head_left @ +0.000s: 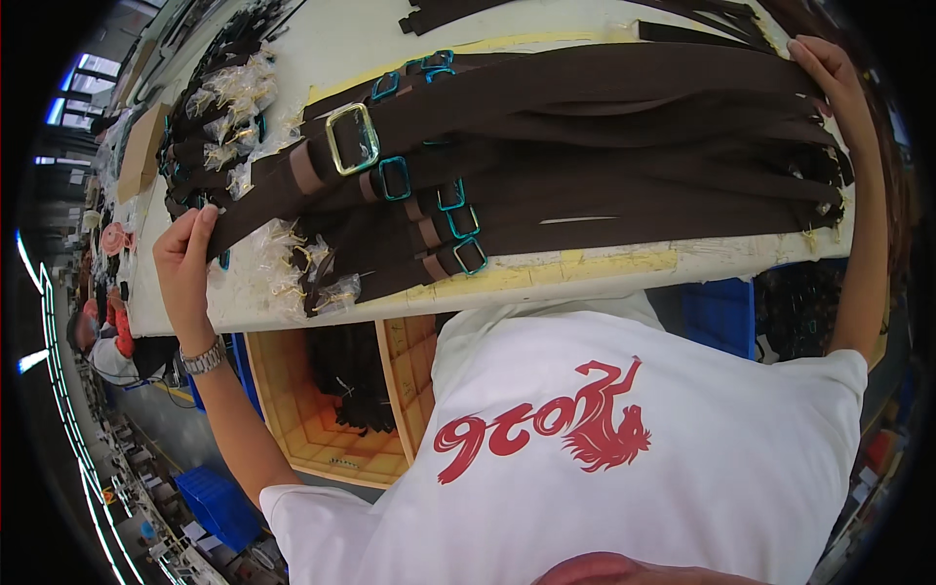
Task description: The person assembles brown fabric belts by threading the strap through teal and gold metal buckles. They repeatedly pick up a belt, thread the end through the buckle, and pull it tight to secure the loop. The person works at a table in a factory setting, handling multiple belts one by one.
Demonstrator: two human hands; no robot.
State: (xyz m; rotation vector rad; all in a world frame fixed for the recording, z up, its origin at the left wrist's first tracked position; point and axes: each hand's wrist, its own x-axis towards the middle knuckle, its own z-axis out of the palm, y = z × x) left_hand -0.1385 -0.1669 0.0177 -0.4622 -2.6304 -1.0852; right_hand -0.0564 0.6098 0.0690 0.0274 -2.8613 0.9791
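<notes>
Here, two hands, left hand [185, 255] and right hand [829, 78], hold several dark brown belts [604, 146].

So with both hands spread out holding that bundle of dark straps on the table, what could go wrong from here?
1. The left hand and right hand grip only the ends of the dark straps, so the middle ones might slide and the stack fan out.
2. The strap ends and bagged metal clips lie near the table edge; a nudge could drop them toward the wooden crate below.
3. The gold buckle may snag neighbouring straps.
</notes>
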